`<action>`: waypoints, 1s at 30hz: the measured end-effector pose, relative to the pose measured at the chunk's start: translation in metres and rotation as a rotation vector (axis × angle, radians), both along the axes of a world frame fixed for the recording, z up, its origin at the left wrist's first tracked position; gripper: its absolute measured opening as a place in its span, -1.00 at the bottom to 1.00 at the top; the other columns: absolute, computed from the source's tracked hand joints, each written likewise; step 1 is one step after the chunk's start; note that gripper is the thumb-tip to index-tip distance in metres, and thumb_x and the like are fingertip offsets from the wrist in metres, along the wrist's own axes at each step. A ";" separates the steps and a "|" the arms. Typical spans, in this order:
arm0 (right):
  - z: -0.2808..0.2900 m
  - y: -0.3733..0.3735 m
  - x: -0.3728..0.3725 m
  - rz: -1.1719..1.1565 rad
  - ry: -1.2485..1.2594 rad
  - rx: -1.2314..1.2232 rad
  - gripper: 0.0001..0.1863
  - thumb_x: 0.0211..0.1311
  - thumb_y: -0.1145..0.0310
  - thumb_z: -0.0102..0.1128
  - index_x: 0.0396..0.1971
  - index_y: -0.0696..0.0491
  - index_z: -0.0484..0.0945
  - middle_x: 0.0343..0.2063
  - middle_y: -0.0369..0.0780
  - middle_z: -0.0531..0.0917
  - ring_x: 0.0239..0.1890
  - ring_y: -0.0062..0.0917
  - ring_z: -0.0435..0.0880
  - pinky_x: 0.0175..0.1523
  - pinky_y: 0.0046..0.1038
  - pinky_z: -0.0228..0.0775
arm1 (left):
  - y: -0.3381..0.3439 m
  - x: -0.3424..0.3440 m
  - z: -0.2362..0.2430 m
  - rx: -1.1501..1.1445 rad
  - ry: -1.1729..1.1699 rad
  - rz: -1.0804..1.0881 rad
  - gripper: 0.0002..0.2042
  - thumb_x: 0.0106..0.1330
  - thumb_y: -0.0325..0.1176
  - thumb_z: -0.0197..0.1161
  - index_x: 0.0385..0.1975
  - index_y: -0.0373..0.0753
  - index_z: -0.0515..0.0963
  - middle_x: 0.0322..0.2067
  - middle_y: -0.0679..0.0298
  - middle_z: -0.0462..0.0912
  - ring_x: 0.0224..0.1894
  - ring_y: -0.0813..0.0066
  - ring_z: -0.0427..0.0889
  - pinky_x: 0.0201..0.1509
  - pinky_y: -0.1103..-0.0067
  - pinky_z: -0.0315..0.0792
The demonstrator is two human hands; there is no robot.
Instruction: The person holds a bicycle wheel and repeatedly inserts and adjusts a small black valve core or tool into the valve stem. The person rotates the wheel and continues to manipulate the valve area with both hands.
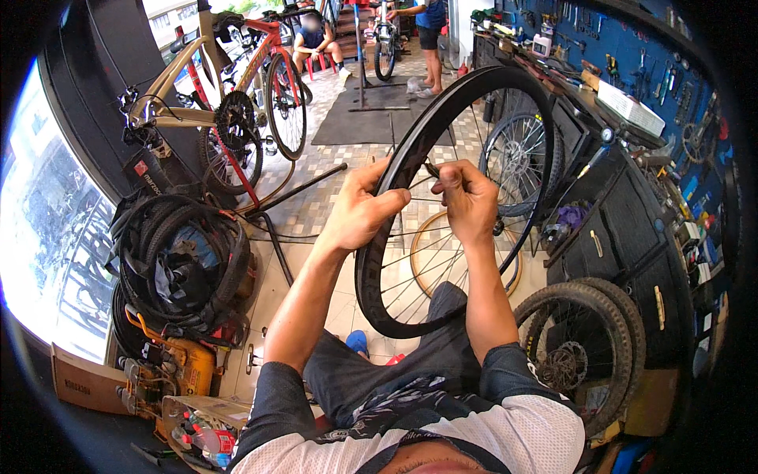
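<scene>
A black deep-rimmed bicycle wheel [535,107] stands upright in front of me, slightly tilted. My left hand [365,207] is closed round the left side of its rim, thumb across the rim's face. My right hand [468,197] is inside the rim among the spokes, fingers curled in a pinch on a small dark piece [431,171] at the rim's inner edge; I cannot make out what that piece is. My legs [347,387] show below the wheel.
Bicycles [170,114] stand at left above bundled tyres [142,245] and a yellow compressor [189,355]. A workbench [564,79] with a tool board lines the right, with spare wheels [624,324] nearby. A seated person [310,47] and a standing person [430,35] are farther back.
</scene>
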State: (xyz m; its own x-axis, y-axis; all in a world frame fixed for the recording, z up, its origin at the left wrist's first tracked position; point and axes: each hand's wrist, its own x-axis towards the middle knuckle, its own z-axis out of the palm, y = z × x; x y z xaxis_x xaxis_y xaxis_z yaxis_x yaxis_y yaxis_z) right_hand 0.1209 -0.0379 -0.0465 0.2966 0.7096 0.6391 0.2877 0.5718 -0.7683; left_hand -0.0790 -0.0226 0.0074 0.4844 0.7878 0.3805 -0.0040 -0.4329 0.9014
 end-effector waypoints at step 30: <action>0.028 -0.011 0.040 -0.408 -0.234 0.356 -0.69 0.41 0.20 0.41 0.04 0.01 0.80 -0.21 -0.13 0.74 -0.32 -0.39 0.70 -0.20 -0.38 0.54 | -0.009 0.003 0.000 -0.054 -0.108 -0.087 -0.31 0.10 -0.27 0.27 0.30 -0.43 0.50 0.10 0.12 0.68 0.14 0.35 0.64 0.31 0.45 0.42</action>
State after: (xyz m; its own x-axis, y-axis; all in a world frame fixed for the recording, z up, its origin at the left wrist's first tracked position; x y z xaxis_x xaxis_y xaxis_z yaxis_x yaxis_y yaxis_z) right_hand 0.1607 -0.0486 -0.0181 0.3234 0.2974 0.8983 0.6774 0.5901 -0.4393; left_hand -0.0762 -0.0313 0.0076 0.5100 0.7654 0.3925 -0.1373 -0.3780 0.9156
